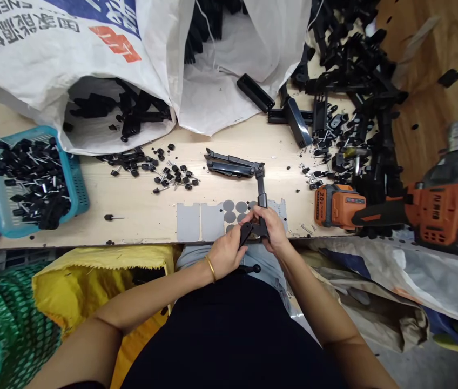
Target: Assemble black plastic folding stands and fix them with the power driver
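At the table's front edge my right hand (274, 229) is closed around a black jointed plastic arm (261, 186). The arm reaches away from me and ends near a long black hinged piece (231, 165) that extends left over the table; whether the two are joined is hard to make out. My left hand (226, 252) grips a flat black plastic piece (246, 233), angled against the lower end of the arm. Fingers partly hide where these parts meet. Beneath the hands lie grey adhesive sheets (211, 221) and several round grey pads (229, 206).
A blue basket (79, 183) of black knobs with metal pins stands left. White sacks (213, 102) with black parts line the back. More loose parts (178, 176) lie mid-table and heap up at right. An orange cordless drill (340, 206) rests at the right edge.
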Action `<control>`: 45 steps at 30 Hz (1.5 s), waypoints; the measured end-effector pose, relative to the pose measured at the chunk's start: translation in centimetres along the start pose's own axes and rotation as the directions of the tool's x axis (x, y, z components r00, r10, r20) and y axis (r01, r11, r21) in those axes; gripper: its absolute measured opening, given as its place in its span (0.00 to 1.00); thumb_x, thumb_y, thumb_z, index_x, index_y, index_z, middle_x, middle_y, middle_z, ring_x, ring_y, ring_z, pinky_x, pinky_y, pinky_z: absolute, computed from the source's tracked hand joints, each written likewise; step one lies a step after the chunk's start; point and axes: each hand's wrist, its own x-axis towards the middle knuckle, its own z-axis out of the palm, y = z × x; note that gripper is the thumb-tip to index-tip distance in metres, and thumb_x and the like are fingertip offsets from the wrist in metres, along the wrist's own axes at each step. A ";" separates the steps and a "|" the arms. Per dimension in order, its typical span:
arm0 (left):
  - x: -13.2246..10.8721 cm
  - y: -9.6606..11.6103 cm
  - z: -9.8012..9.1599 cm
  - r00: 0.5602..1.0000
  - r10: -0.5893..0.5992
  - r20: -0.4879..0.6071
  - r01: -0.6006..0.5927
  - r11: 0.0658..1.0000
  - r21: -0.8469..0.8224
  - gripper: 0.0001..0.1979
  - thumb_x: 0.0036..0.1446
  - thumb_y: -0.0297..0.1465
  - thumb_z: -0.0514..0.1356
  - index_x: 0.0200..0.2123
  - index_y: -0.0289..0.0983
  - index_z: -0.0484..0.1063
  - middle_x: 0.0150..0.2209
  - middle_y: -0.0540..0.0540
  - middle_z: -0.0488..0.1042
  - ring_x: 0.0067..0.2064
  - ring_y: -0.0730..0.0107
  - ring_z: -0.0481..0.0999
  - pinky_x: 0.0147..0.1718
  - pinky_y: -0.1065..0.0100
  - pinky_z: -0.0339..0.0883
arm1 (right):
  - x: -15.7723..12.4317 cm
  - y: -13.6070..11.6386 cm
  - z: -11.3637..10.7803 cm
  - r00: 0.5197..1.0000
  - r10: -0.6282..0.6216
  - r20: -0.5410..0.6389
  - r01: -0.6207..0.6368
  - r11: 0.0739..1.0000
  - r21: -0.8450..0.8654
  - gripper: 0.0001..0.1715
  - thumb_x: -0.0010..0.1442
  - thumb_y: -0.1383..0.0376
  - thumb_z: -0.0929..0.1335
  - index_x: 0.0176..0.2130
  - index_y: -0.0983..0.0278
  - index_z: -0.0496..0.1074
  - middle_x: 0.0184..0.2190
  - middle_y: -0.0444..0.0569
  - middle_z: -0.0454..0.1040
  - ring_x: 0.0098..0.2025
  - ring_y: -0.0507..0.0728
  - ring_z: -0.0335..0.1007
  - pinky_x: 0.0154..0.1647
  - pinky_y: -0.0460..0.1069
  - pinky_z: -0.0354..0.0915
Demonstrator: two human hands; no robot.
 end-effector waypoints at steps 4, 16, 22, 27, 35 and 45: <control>-1.0 1.2 0.2 0.998 -0.066 0.008 0.066 0.997 0.047 0.23 0.56 0.29 0.54 0.54 0.33 0.52 0.44 0.36 0.72 0.41 0.57 0.78 0.37 0.59 0.73 | -0.5 1.4 0.9 0.986 -0.096 -0.139 0.108 0.991 0.078 0.19 0.54 0.54 0.65 0.20 0.62 0.67 0.17 0.45 0.69 0.22 0.53 0.67 0.25 0.49 0.65; 0.2 3.3 -1.6 0.981 -0.169 0.094 0.152 0.975 0.164 0.19 0.57 0.24 0.52 0.52 0.32 0.55 0.42 0.37 0.73 0.43 0.57 0.78 0.38 0.62 0.74 | -0.8 2.4 2.2 0.953 -0.195 -0.232 0.237 0.957 0.168 0.17 0.54 0.54 0.63 0.22 0.60 0.54 0.19 0.41 0.65 0.26 0.53 0.68 0.29 0.50 0.67; 1.2 2.4 -2.4 0.992 -0.049 0.119 0.019 0.972 0.235 0.20 0.54 0.19 0.51 0.51 0.34 0.56 0.45 0.39 0.73 0.47 0.61 0.76 0.44 0.63 0.73 | 0.1 2.0 1.9 0.939 -0.264 -0.222 0.314 0.921 0.232 0.19 0.54 0.55 0.63 0.21 0.60 0.52 0.18 0.41 0.61 0.25 0.52 0.65 0.31 0.50 0.66; 1.4 1.9 -2.5 0.994 -0.037 0.100 0.016 0.978 0.209 0.21 0.56 0.20 0.50 0.53 0.34 0.55 0.44 0.38 0.73 0.46 0.59 0.76 0.41 0.61 0.74 | 0.8 1.9 1.5 0.960 -0.223 -0.168 0.251 0.952 0.172 0.21 0.55 0.53 0.62 0.20 0.60 0.50 0.17 0.40 0.59 0.23 0.51 0.63 0.30 0.49 0.66; 2.6 1.2 -2.6 0.983 -0.095 0.156 0.069 0.984 0.164 0.18 0.58 0.23 0.53 0.52 0.34 0.57 0.44 0.39 0.72 0.45 0.59 0.75 0.40 0.63 0.72 | 2.2 2.2 1.2 0.966 -0.142 -0.215 0.171 0.978 0.121 0.21 0.54 0.49 0.64 0.22 0.60 0.55 0.20 0.43 0.66 0.27 0.54 0.69 0.28 0.49 0.67; 9.5 -3.2 -6.4 0.964 0.155 0.217 -0.250 0.811 0.530 0.19 0.58 0.20 0.51 0.53 0.33 0.63 0.48 0.37 0.68 0.51 0.56 0.68 0.48 0.58 0.63 | 2.3 -6.8 -8.8 0.980 -0.199 -0.021 0.121 0.669 -0.734 0.16 0.58 0.54 0.65 0.35 0.64 0.73 0.32 0.51 0.75 0.34 0.57 0.71 0.40 0.55 0.66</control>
